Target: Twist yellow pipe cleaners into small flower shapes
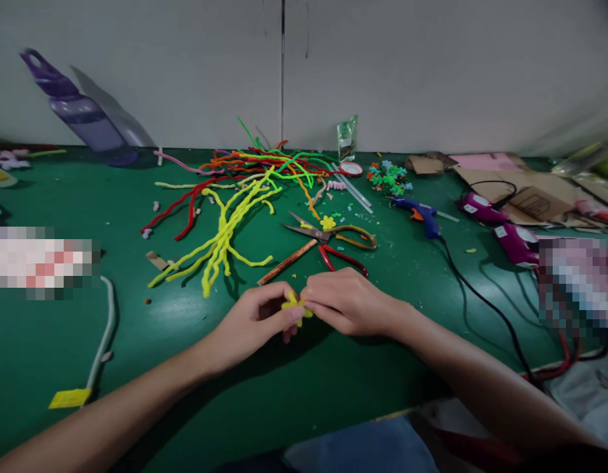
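My left hand (257, 322) and my right hand (343, 301) meet over the green table (284, 394) near its front edge. Both pinch a small yellow pipe-cleaner piece (297, 307) bent into a flower-like shape, fingers closed round it. Just beyond them lie scissors (328, 235) with a small yellow flower (327, 223) resting on the blades. A bundle of yellow pipe cleaners (225, 236) spreads to the left of the scissors.
A heap of coloured pipe cleaners (264, 164) lies at the back. A blue glue gun (419, 213) with a black cord and purple glue guns (515, 243) sit right. A purple bottle (82, 112) stands back left. Cardboard (525, 190) lies far right.
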A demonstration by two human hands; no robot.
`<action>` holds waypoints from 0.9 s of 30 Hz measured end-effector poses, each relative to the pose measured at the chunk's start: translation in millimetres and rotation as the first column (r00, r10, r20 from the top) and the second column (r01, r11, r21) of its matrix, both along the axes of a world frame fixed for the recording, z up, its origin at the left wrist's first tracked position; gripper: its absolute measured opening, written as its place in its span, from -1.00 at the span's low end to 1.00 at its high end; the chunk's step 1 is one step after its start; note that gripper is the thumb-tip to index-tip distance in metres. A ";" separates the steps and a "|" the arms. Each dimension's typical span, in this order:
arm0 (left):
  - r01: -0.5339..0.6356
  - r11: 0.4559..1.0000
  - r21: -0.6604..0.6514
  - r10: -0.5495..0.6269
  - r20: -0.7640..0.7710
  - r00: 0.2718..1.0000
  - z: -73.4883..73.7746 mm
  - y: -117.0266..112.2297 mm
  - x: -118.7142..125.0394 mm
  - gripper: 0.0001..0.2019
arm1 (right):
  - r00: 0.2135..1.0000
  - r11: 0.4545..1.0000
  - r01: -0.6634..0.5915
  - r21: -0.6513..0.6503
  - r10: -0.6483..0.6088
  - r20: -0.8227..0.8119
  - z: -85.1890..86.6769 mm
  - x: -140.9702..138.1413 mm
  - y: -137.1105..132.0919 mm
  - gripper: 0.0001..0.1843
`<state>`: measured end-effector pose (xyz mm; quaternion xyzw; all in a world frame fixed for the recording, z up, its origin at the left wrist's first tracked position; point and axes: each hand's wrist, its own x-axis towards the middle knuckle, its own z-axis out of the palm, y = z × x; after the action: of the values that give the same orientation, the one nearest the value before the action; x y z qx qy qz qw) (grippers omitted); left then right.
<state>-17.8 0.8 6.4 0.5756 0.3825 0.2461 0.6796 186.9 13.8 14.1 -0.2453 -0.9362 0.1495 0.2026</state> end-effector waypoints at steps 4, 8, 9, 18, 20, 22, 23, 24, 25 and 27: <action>-0.045 0.999 0.019 0.045 -0.001 0.999 -1.5 0.8 1.5 -0.75 | 0.998 0.994 0.042 0.099 -0.037 -0.051 -4.6 -3.8 -2.6 -0.71; -0.012 0.969 0.249 0.048 -0.140 0.989 -2.7 0.9 -2.3 -0.80 | 0.963 0.925 0.134 -0.356 -0.207 -0.175 -4.8 -12.7 -7.2 -0.76; -0.002 0.937 0.350 0.068 -0.175 0.982 -2.4 0.7 -3.6 -0.82 | 0.944 0.837 0.153 -0.526 -0.281 -0.174 -4.9 -15.4 -8.2 -0.77; -0.028 0.982 0.188 0.051 -0.118 0.992 0.8 4.2 -2.2 -0.76 | 0.959 0.810 0.152 -0.567 -0.259 -0.113 4.0 -5.0 -2.3 -0.76; -0.033 0.996 0.083 0.039 -0.065 0.997 1.2 6.1 -1.5 -0.73 | 0.982 0.957 0.141 -0.254 -0.167 -0.083 4.8 1.4 -0.2 -0.80; -0.025 1.000 0.017 0.026 -0.037 0.999 1.5 7.1 -1.3 -0.71 | 0.997 0.997 0.072 0.027 -0.072 -0.009 2.8 5.0 1.1 -0.78; -0.017 1.000 -0.010 0.017 -0.027 0.999 1.4 7.3 -1.2 -0.70 | 0.999 0.990 0.038 0.136 -0.042 0.031 1.2 5.6 1.6 -0.77; -0.010 0.999 -0.034 0.009 -0.019 1.000 1.3 7.4 -1.2 -0.70 | 0.998 0.975 0.011 0.221 -0.025 0.062 -0.6 5.7 1.9 -0.76; -0.003 0.999 -0.051 0.003 -0.012 1.000 1.0 7.4 -1.1 -0.70 | 0.996 0.959 -0.004 0.283 -0.020 0.083 -2.3 5.4 2.1 -0.74; 0.007 0.997 -0.071 -0.007 0.004 1.000 0.2 7.2 -0.8 -0.70 | 0.995 0.939 -0.015 0.343 -0.020 0.097 -5.0 3.9 2.1 -0.71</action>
<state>-18.7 8.0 6.6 0.5521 0.3877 0.2309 0.7011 190.8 15.9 9.1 -0.2145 -0.9565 -0.0285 0.1956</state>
